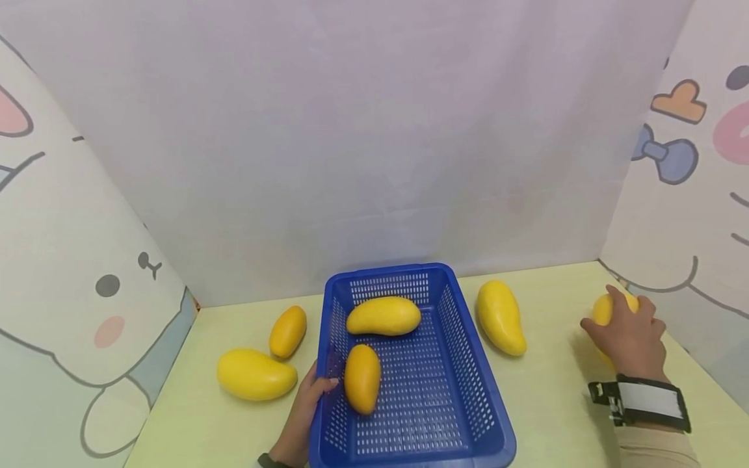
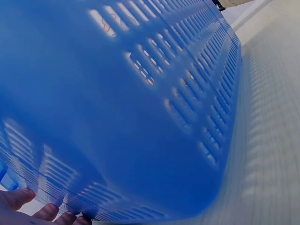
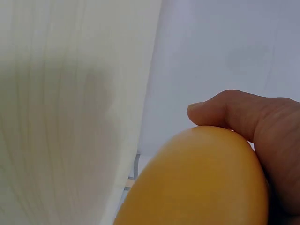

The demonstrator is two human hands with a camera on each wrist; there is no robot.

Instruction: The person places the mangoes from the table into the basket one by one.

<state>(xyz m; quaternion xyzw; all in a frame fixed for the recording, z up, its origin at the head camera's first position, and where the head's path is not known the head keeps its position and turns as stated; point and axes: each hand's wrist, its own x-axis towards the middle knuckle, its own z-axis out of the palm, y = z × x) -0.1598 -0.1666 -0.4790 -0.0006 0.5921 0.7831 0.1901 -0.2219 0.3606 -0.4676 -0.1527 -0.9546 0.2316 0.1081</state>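
At the right of the head view my right hand (image 1: 636,339) grips a yellow mango (image 1: 602,309), thumb on one side and fingers over the other. The right wrist view shows that mango's rounded end (image 3: 199,180) close up, under the thumb (image 3: 225,107). My left hand (image 1: 302,411) holds the left wall of a blue plastic basket (image 1: 482,388), its thumb over the rim. In the left wrist view several fingertips (image 2: 46,212) touch the slotted wall. Inside the basket lie a yellow mango (image 1: 384,316) and an orange-yellow mango (image 1: 362,379).
Left of the basket, a small orange-yellow mango (image 1: 288,332) lies beside a larger yellow mango (image 1: 256,374). Another yellow mango (image 1: 501,318) is just right of the basket. A pale cloth wall (image 1: 374,143) closes off the table's back, with cartoon-printed panels (image 1: 88,260) at both sides.
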